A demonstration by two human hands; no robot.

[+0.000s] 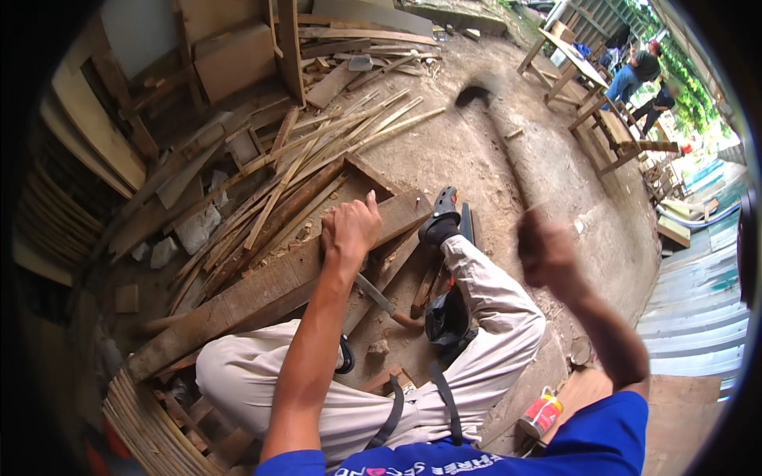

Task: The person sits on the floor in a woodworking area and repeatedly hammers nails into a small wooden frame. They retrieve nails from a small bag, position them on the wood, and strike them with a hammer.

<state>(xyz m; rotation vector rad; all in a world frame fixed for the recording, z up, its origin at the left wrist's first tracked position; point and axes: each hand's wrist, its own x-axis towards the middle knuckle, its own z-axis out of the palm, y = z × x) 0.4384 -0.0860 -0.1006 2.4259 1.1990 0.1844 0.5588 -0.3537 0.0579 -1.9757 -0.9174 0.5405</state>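
A long, thick wooden beam [262, 289] lies slanted in front of me, across my legs. My left hand [349, 230] is closed in a fist over the beam's top, thumb up; whatever its fingers hold is hidden. Raised to the right, my right hand [546, 250] grips a long-handled hammer [508, 155], smeared by motion. The hammer's dark head [474, 97] is up and away from the beam. Below the beam, between my legs, a tool with a metal blade and wooden handle [406, 320] lies near a black plastic bag [448, 319].
Thin wood strips [341, 143] and scrap boards pile up at the left. Bundled curved strips [147, 424] lie lower left. A red-labelled can [541, 414] stands by my right side. Corrugated sheets [694, 317] line the right. Farther off, people [635, 75] are near a wooden table [571, 55].
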